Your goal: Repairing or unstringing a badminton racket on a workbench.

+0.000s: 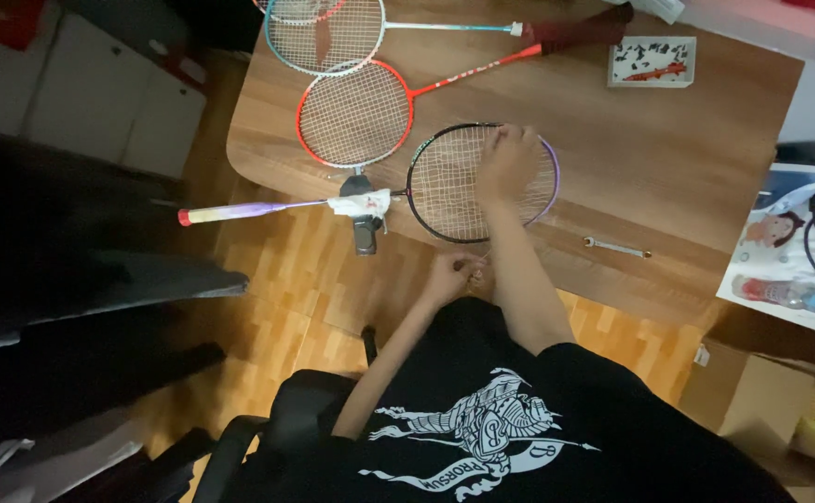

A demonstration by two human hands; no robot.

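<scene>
**Hands at the strings of a black racket**

Both hands work on the black racket (445, 200), which lies over the near edge of the worktop (668, 158). Right hand (508, 160) rests on the upper part of the strung head, fingers curled down onto the strings near the far rim; whether it pinches a string cannot be told. Left hand (451, 275) sits just below the head, off the worktop edge and above the wooden floor (286, 298), its fingertips pressed together on a thin pale string (479, 261) that runs up towards the frame.

The racket's head has a purple stretch on its right side. Its shaft points left, out past the worktop, with a white cloth (361, 202) wrapped round it where a dark clamp (366, 228) grips it, and ends in a pale purple and yellow handle (235, 212) with a red cap.

Further back on the worktop lies a red racket (356, 114), its head just beside the black one, and beyond it a teal racket (326, 35). A small white box (652, 61) sits near the far right, well apart from the hands. A thin metal tool (617, 247) lies near the right forearm, close to the worktop's edge. A black chair (268, 428) shows at the bottom.
</scene>
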